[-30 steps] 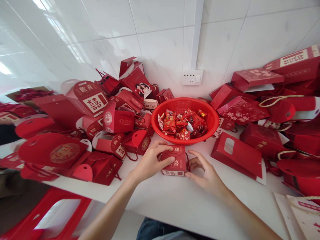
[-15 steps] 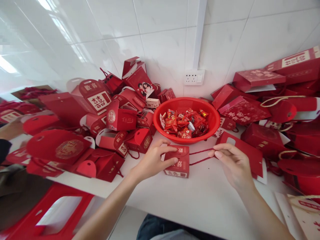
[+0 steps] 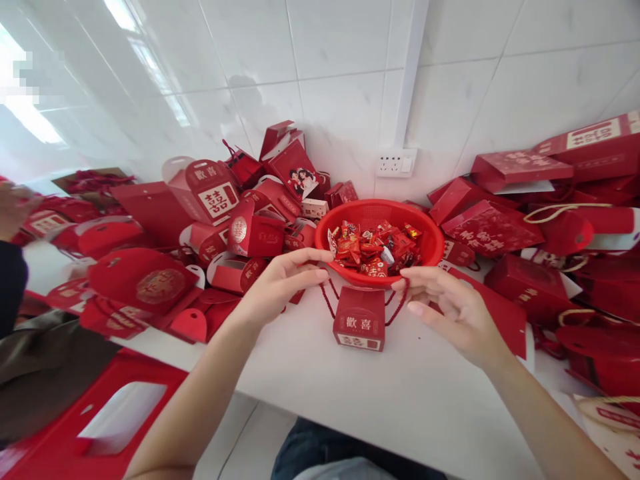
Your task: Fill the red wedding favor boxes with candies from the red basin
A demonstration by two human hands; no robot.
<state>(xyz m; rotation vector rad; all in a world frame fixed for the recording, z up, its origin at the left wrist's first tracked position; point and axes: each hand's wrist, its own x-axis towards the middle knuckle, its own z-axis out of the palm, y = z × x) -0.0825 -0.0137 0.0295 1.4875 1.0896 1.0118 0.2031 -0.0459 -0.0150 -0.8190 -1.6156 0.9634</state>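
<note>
while both hands are at the cords, the small red box (image 3: 359, 317) sits on the white table (image 3: 320, 380), just in front of the red basket (image 3: 436, 243). can't tell if box and basket touch. pale characters on the box read upright from the wearer's side, with a cream printed panel below them.

left hand (image 3: 280, 287): over the left side, thumb and forefinger tips slightly parted, right by the top of the left cord (image 3: 327, 303). can't tell if the cord is pinched or only brushed. right hand (image 3: 450, 307): fingers curled, thumb apart from the forefinger, the right cord (image 3: 399, 303) running up to the fingers. contact looks likely; can't tell how firm. neither hand is on the box body. both cords are raised at the box's sides.

basket holds a heap of wrapped candies (image 3: 375, 250), mostly red. left of it: pile of red boxes (image 3: 217, 197), tilted every which way. right: second pile of red packaging (image 3: 500, 227), some with pale rope handles. behind: tiled wall (image 3: 340, 40) with a socket (image 3: 397, 163). far left edge: another person's dark sleeve (image 3: 10, 283) and blurred hand (image 3: 15, 207).
</note>
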